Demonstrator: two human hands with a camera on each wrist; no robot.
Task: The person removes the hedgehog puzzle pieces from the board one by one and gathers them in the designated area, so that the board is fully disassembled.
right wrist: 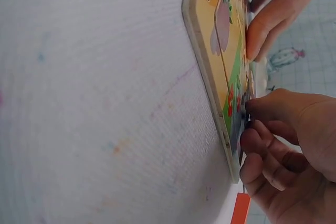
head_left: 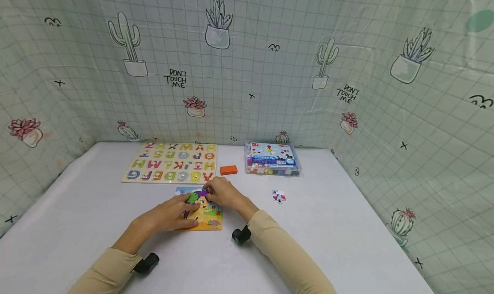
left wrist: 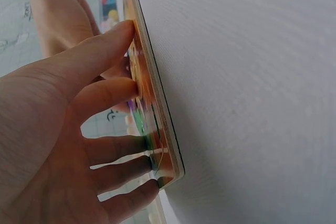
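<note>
A wooden jigsaw puzzle (head_left: 213, 226) with a purple-haired cartoon figure lies flat on the white table. My left hand (head_left: 170, 214) rests on its left part, fingers spread and fairly straight, with fingertips touching the picture, as the left wrist view also shows. At the puzzle's upper right corner, my right hand (head_left: 224, 192) has its fingers curled. In the right wrist view its thumb and forefinger pinch a small dark puzzle piece (right wrist: 248, 121) at the board's surface, mostly hidden by the fingers. A loose pony-patterned puzzle piece (head_left: 278, 196) lies to the right.
Behind the puzzle lies an alphabet board (head_left: 129, 176) with colourful letters. An orange block (head_left: 228, 170) sits beside it. Farther right stands a clear plastic case (head_left: 272, 159) with a blue label and small colourful parts. A patterned cloth (head_left: 247, 122) hangs around the table's back and sides.
</note>
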